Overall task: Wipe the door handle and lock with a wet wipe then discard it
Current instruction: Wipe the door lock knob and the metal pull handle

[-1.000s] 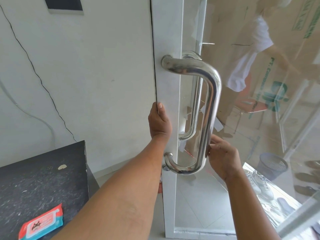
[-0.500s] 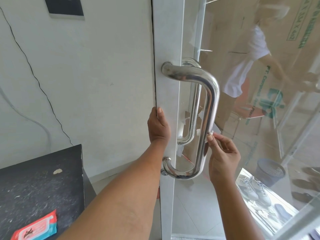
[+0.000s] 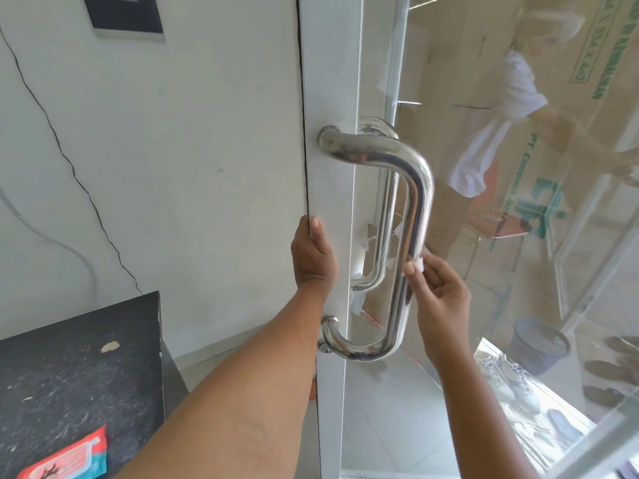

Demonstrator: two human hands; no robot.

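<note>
A polished steel D-shaped door handle (image 3: 418, 216) is fixed to the white frame of a glass door (image 3: 332, 98). A small round lock (image 3: 325, 348) sits on the frame just beside the handle's lower end. My right hand (image 3: 439, 302) pinches a small folded white wet wipe (image 3: 419, 261) against the right side of the handle's upright bar, a little below its middle. My left hand (image 3: 313, 257) grips the left edge of the door frame, thumb on the front face.
A dark speckled cabinet top (image 3: 79, 375) at lower left carries a red and teal wet wipe pack (image 3: 65, 461). Through the glass I see a mesh waste bin (image 3: 539, 345), shoes on the floor and cardboard boxes. A cracked white wall is on the left.
My right hand has slid up the handle's upright bar from near the bottom bend, and the wipe now shows at its fingertips. My left hand has stayed on the frame edge.
</note>
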